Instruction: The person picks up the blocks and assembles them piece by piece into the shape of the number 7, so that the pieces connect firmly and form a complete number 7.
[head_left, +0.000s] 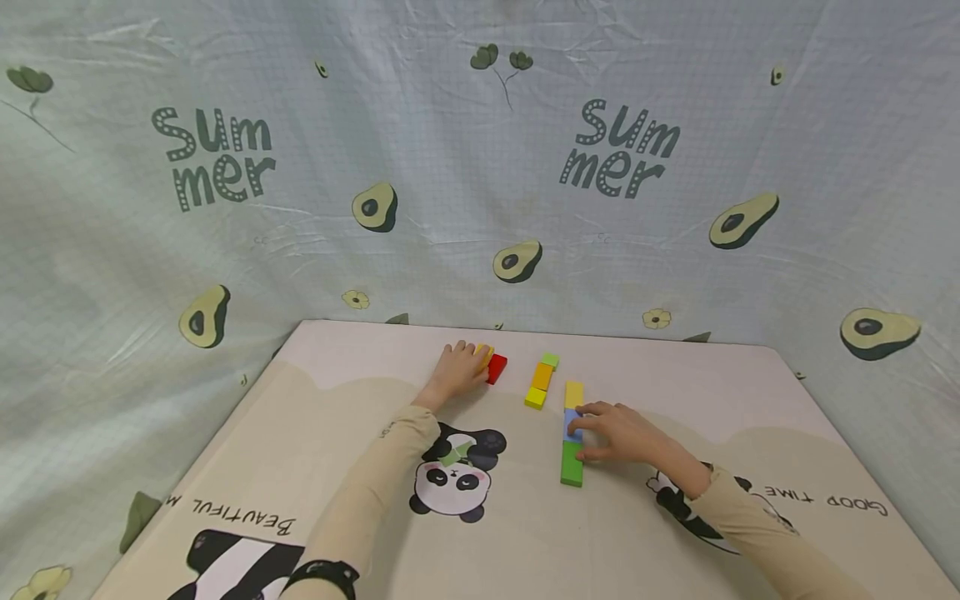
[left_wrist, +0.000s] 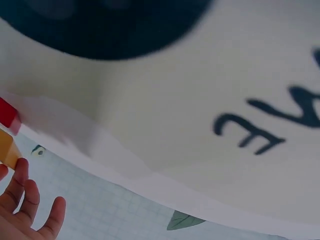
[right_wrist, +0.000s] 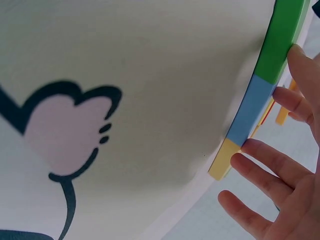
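Note:
At the far side of the table, my left hand (head_left: 457, 370) pinches a yellow-orange block (left_wrist: 8, 149), partly hidden behind its fingers in the head view. Right beside it lies a red block (head_left: 497, 368). My right hand (head_left: 624, 433) is spread over a straight row of blocks on the right. That row runs from a pale yellow block (head_left: 573, 394) through a blue block (right_wrist: 251, 107) to a green block (head_left: 572, 465) nearest me. In the right wrist view the thumb touches the green block's side, and a fingertip meets the blue block's edge.
Between the hands lies a slanted row: a light green block (head_left: 551, 360), an orange block (head_left: 542, 377) and a yellow block (head_left: 536, 398). The table (head_left: 510, 558) carries printed pandas and lettering. Behind its far edge hangs a patterned curtain (head_left: 442, 150).

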